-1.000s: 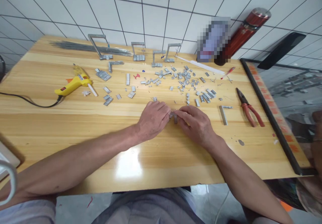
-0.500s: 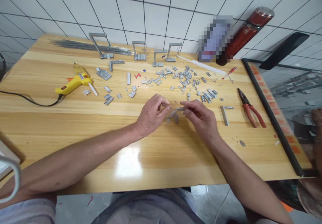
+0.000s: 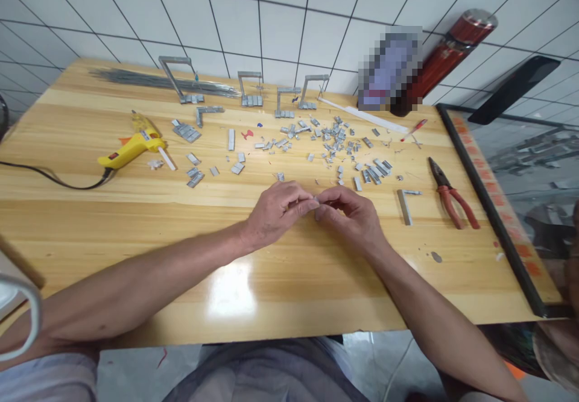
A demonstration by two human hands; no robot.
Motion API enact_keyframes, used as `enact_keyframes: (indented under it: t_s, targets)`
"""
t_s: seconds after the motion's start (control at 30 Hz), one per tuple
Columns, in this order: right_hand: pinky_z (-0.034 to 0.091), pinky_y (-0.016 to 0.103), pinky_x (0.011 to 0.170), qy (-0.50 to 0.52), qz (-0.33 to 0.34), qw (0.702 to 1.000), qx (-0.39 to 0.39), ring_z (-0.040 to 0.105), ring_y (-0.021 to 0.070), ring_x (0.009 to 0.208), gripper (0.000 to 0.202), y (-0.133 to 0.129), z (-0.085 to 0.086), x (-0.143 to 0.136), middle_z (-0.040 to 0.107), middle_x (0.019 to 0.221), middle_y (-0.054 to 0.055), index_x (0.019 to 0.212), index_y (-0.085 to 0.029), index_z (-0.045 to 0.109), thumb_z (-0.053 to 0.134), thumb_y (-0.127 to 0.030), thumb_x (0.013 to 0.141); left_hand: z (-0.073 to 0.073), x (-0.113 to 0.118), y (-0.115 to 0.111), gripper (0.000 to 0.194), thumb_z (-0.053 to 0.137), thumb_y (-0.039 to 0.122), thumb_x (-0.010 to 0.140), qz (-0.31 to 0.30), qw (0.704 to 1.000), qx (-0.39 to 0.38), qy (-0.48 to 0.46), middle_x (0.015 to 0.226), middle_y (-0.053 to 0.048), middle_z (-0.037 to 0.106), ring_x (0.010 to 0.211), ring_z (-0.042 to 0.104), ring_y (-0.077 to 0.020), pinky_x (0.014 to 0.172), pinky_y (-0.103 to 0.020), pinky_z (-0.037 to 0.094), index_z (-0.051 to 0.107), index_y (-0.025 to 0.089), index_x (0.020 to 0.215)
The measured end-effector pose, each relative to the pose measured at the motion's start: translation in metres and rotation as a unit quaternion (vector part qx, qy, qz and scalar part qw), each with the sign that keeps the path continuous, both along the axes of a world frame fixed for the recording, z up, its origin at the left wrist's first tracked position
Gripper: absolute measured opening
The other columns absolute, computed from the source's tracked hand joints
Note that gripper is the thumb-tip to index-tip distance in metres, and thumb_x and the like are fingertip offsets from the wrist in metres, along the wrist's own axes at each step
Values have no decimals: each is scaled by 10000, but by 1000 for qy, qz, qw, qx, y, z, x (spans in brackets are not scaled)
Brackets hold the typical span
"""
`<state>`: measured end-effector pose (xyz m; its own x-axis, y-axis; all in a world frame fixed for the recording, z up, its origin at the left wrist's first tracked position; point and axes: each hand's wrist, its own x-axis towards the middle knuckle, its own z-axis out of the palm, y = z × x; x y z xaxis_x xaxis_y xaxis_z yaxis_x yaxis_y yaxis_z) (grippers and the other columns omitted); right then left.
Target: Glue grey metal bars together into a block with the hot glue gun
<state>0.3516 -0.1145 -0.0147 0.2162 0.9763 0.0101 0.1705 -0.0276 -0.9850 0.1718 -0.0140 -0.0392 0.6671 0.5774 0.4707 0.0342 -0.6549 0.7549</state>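
My left hand (image 3: 281,214) and my right hand (image 3: 350,214) meet above the middle of the table, fingertips together. Between them both pinch a small grey piece (image 3: 316,199), mostly covered by the fingers. Just beyond the hands lie more grey pieces: one (image 3: 280,176) past my left knuckles and another (image 3: 357,184) past my right. A loose heap of small grey pieces (image 3: 337,140) spreads farther back. To the right of my right hand rests an L-shaped grey bar (image 3: 404,207).
A yellow glue gun (image 3: 131,150) with a black cord lies left. Red-handled pliers (image 3: 450,197) lie right, beside a black-framed panel (image 3: 491,209). Several grey hook-shaped stands, one a tall stand (image 3: 175,79), line the back near thin wires (image 3: 131,79). A red flask (image 3: 446,58) leans at the wall.
My hands have come together, my right moving left and my left slightly right and down. The grey pieces that lay beneath them no longer show. Two pieces beyond the hands have come into view.
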Motion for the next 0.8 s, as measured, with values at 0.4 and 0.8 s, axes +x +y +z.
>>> enact_keyframes:
  t_s: [0.4, 0.8]
  targets:
    - [488, 254, 623, 285, -19, 954, -86, 632, 120, 652, 295, 4, 4, 1, 725, 721, -12, 810, -223, 755, 977, -364, 676, 3, 0, -7, 208, 622, 367, 1044, -8, 999, 50, 10, 799, 0, 709, 689, 608, -130, 736, -297, 467, 661, 199, 927]
    - [483, 256, 634, 241, -25, 969, -57, 624, 116, 648, 238, 4, -4, -1, 699, 712, -27, 844, -225, 749, 932, -339, 743, -5, 3, -7, 121, 693, 259, 1017, 27, 992, 126, -9, 801, 30, 716, 675, 619, -113, 708, -279, 433, 641, 194, 929]
